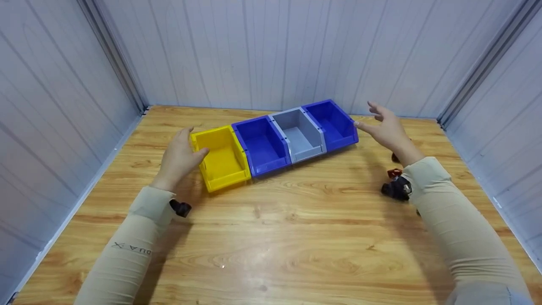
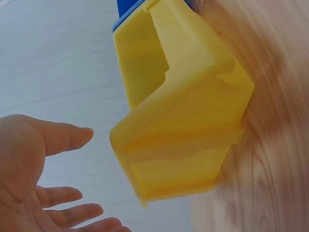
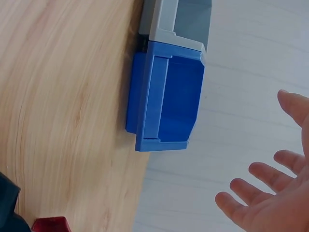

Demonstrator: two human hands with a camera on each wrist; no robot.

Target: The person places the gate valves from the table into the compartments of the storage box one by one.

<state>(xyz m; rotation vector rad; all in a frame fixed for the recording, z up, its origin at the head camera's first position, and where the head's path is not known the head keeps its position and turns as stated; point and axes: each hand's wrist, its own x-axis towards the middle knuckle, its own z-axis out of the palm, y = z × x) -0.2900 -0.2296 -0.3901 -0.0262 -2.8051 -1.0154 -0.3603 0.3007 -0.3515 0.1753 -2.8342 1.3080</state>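
Note:
Four bins stand in a slanted row on the wooden table: a yellow bin (image 1: 224,163), a blue bin (image 1: 264,148), a grey bin (image 1: 301,137) and another blue bin (image 1: 332,125) at the right end. My left hand (image 1: 180,156) is at the yellow bin's outer side, thumb over its rim in the head view. The left wrist view shows a gap between those spread fingers and the yellow bin (image 2: 178,140). At the other end, my right hand (image 1: 387,129) holds nothing, its spread fingers apart from the blue bin (image 3: 176,101) in the right wrist view.
A small red object (image 1: 394,173) and a dark object (image 3: 8,203) lie on the table near the right forearm. White panelled walls (image 1: 262,51) enclose the table (image 1: 271,237) at the back and both sides.

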